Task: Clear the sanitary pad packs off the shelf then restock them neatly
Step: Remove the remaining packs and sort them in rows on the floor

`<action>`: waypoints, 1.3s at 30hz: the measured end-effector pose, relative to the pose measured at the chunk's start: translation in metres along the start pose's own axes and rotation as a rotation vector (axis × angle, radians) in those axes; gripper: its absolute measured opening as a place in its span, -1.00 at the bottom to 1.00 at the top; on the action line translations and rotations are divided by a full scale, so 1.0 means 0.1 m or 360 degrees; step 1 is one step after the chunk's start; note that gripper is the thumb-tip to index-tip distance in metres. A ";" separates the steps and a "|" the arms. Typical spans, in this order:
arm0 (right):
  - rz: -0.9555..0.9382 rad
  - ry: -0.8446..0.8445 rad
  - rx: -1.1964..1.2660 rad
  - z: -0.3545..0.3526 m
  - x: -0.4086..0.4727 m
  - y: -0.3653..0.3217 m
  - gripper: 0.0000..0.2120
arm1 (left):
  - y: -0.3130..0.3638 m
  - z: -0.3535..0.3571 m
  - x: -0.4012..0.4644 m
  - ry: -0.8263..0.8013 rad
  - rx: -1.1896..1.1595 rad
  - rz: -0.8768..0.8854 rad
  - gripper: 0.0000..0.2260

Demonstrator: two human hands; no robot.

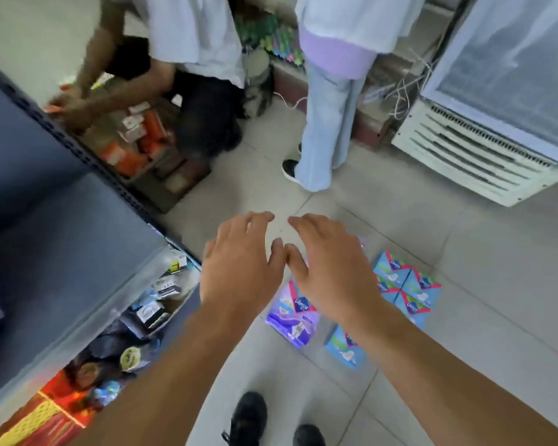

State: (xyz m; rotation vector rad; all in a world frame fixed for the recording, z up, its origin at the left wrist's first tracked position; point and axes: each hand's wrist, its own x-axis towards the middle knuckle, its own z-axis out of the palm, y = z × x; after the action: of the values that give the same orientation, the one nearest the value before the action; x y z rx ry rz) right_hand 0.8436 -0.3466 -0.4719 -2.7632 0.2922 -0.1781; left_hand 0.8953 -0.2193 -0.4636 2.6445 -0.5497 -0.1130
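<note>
Sanitary pad packs lie on the tiled floor in front of me: a purple pack [292, 320], several blue packs [408, 286] in a cluster to its right, and one more blue pack [343, 350] nearer my feet. My left hand [239, 268] and my right hand [327, 265] hover side by side above the packs, fingers spread and relaxed, holding nothing. My right hand hides part of the purple pack. The dark blue shelf [45, 246] stands at my left; its upper boards look bare.
A lower shelf level [149, 304] holds small boxed goods. A crouching person [181, 75] handles orange boxes in a carton [136, 146] ahead left. Another person [329, 101] stands ahead. A white cooler [484, 146] is at the right. My shoes [248, 420] are below.
</note>
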 end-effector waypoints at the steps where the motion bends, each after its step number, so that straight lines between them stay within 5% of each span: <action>1: -0.0074 -0.0002 -0.0013 -0.09 0.05 -0.16 -0.59 | -0.06 -0.21 -0.04 0.0084 0.0009 -0.0046 -0.64; 11: -0.0904 -0.0111 0.0102 -0.25 -0.05 -1.97 -0.60 | -1.11 -1.65 -1.15 0.0615 0.0143 -0.0715 -0.61; 15: -0.1017 -0.0088 0.0161 -0.16 -0.11 -2.36 -0.60 | -1.37 -1.86 -1.48 0.0658 0.0093 -0.0862 -0.62; 32: -0.1439 -0.0708 0.0292 1.69 -1.37 -5.17 -0.50 | -4.19 -2.07 -3.61 0.0779 -0.0006 -0.1544 -0.61; 39: -0.1750 -0.0520 -0.0268 2.58 -1.29 -6.30 -0.41 | -5.12 -2.15 -3.87 0.0764 -0.0119 -0.1616 -0.55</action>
State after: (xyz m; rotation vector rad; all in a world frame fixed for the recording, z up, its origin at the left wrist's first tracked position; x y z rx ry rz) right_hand 0.8724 0.3454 -0.4953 -2.7172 -1.3469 0.0423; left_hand 0.7604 0.4438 -0.4937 2.4715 0.9361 0.1944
